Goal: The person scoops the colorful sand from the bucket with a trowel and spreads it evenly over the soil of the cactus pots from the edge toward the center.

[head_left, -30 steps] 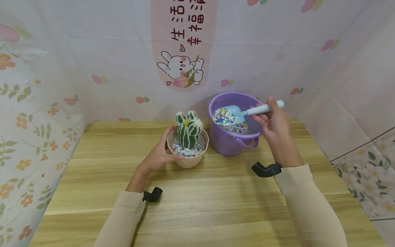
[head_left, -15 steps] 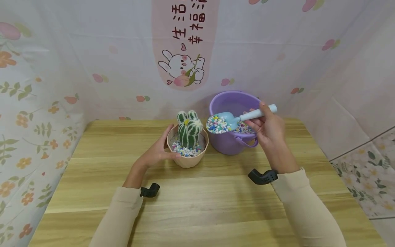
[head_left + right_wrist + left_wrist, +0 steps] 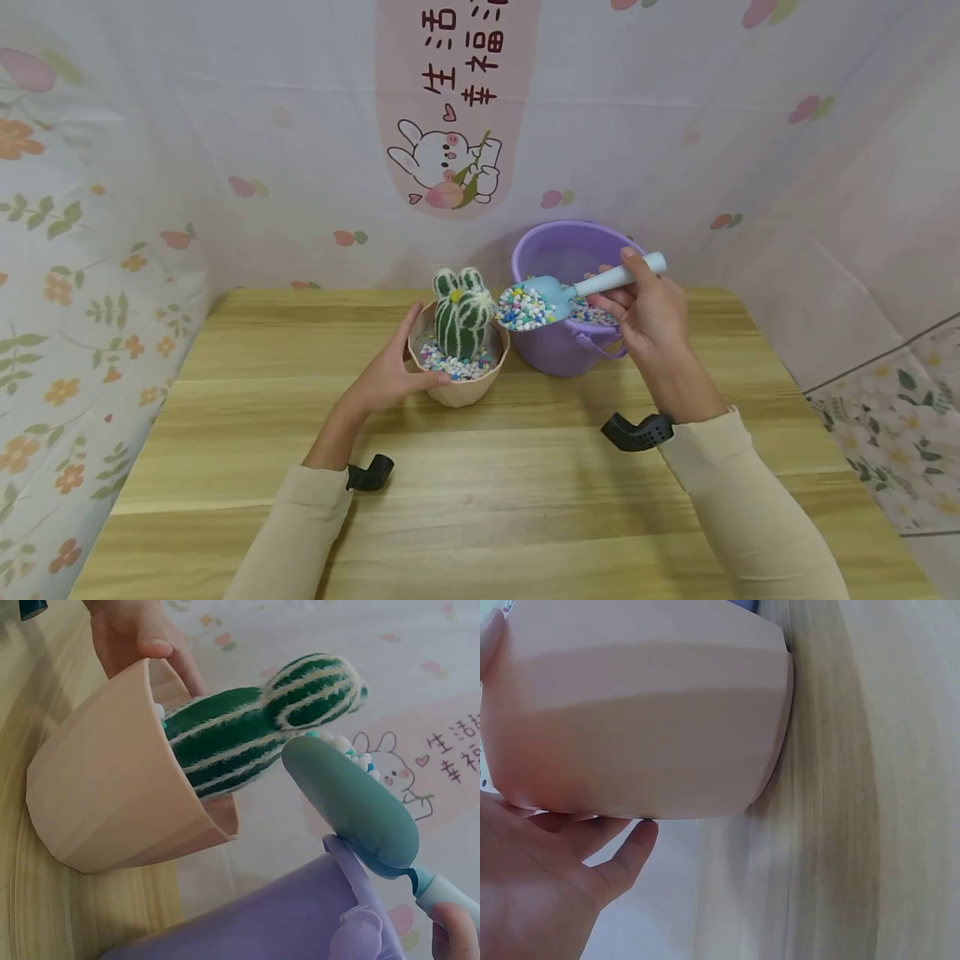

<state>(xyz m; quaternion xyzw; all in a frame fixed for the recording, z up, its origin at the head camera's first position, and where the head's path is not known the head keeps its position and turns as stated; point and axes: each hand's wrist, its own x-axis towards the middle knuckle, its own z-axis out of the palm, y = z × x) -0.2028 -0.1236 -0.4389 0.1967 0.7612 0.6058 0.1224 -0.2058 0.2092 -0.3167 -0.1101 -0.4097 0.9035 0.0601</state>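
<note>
My left hand (image 3: 390, 375) holds a pale peach flowerpot (image 3: 459, 393) from its left side, thumb at the front rim and fingers round the back. A green and white striped cactus (image 3: 459, 325) stands in the pot, with colourful pebbles (image 3: 472, 367) about its base. My right hand (image 3: 654, 308) grips the pale handle of a light blue scoop (image 3: 558, 293). Heaped in the scoop's blade are multicoloured pebbles (image 3: 525, 308). The blade hangs over the left rim of a purple bucket (image 3: 555, 350), close to the cactus's right side. In the right wrist view the scoop's underside (image 3: 360, 802) shows.
More pebbles (image 3: 592, 312) lie inside the bucket, partly hidden by the scoop and right hand. Both pot and bucket stand near the back of a wooden table (image 3: 480, 500). Behind it hangs a printed cloth (image 3: 300, 167).
The right hand has drawn the loaded scoop up and left, out of the bucket's mouth towards the pot. The left hand keeps its hold on the pot.
</note>
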